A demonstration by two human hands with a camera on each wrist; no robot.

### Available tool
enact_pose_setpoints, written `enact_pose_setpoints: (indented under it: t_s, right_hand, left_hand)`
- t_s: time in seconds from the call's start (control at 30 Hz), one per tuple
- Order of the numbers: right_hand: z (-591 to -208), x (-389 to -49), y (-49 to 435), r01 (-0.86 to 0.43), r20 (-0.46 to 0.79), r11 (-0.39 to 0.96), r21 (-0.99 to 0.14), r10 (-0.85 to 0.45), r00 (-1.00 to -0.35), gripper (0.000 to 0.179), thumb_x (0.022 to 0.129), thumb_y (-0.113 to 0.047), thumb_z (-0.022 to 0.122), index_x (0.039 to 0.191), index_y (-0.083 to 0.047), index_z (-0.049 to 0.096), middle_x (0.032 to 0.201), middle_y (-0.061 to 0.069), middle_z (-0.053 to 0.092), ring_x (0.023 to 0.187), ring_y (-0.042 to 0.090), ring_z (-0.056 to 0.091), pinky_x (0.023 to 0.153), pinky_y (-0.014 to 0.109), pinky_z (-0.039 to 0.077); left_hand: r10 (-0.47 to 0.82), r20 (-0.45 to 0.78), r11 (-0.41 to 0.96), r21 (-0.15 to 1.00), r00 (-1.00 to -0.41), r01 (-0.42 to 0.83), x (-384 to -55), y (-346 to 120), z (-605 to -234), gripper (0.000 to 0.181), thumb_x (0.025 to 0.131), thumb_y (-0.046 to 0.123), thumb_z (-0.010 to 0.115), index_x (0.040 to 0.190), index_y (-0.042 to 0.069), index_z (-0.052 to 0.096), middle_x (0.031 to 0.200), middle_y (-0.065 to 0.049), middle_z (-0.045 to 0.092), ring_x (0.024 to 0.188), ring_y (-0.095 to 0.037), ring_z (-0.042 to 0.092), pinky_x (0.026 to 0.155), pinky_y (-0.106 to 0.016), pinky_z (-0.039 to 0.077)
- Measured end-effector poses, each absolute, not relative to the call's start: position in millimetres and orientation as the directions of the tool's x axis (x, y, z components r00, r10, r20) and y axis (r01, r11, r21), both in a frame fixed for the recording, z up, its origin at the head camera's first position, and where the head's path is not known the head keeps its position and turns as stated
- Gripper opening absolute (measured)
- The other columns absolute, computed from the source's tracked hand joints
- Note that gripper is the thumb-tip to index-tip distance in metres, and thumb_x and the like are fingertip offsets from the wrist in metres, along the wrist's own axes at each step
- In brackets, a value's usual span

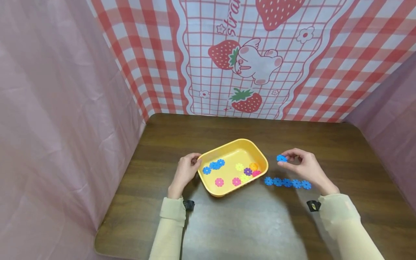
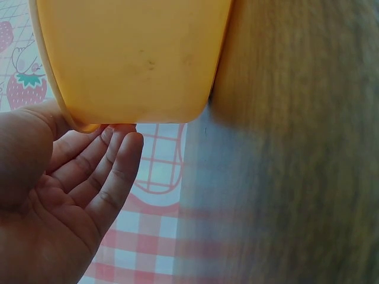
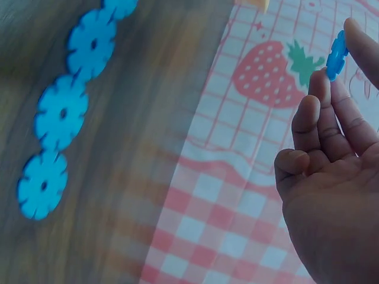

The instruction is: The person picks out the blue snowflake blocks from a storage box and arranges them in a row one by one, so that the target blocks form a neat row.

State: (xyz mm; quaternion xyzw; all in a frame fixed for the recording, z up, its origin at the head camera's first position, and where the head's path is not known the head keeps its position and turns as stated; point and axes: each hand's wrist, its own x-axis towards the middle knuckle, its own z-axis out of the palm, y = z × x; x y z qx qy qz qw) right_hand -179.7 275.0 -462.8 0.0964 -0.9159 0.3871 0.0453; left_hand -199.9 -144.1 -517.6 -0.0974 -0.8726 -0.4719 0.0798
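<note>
My left hand (image 1: 185,174) grips the left end of a yellow plastic tray (image 1: 232,154), thumb at the rim and fingers under the lip in the left wrist view. Between thumb and fingertips, my right hand (image 1: 308,169) pinches a blue notched disc (image 3: 337,55), raised above the table right of the tray. Just nearer than that hand lies a row of several blue discs (image 1: 287,182), joined edge to edge. Inside the tray, blue discs (image 1: 215,165) sit at the left. Pink discs (image 1: 219,182), yellow ones (image 1: 239,167), a purple one (image 1: 248,171) and an orange one (image 1: 253,166) also lie there.
The brown wooden table (image 1: 250,227) has rounded corners. A strawberry-print checked cloth (image 1: 208,72) hangs along its far edge. Pink curtains (image 1: 65,119) drape at the left and right sides.
</note>
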Motion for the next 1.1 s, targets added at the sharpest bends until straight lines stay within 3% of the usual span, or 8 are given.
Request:
enact_pose_setpoints:
  t_s: [0.6, 1.1]
  right_hand:
    - [-489.7, -158.1, 333.3, -0.151, 0.160, 0.715, -0.683, -0.056, -0.986, 0.028, 0.085, -0.029, 0.081, 0.102, -0.010, 0.070, 0.085, 0.001, 0.064, 0.073, 0.009, 0.053, 0.061, 0.019, 0.041]
    - [-520.3, -145.9, 376.8, -0.177, 0.126, 0.728, -0.663, -0.125, -0.984, 0.024, 0.087, -0.020, 0.079, 0.106, -0.007, 0.070, 0.085, 0.003, 0.062, 0.071, 0.010, 0.053, 0.060, 0.018, 0.043]
  left_hand:
    - [0.101, 0.238, 0.519, 0.816, -0.966, 0.255, -199.3, -144.0, -517.7, 0.018, 0.092, 0.005, 0.069, 0.108, -0.004, 0.072, 0.088, -0.013, 0.071, 0.076, -0.020, 0.067, 0.069, -0.033, 0.057]
    - [0.098, 0.234, 0.517, 0.819, -0.967, 0.250, -201.3, -144.1, -520.7, 0.019, 0.092, 0.005, 0.069, 0.109, -0.004, 0.071, 0.090, -0.014, 0.072, 0.077, -0.022, 0.067, 0.071, -0.034, 0.057]
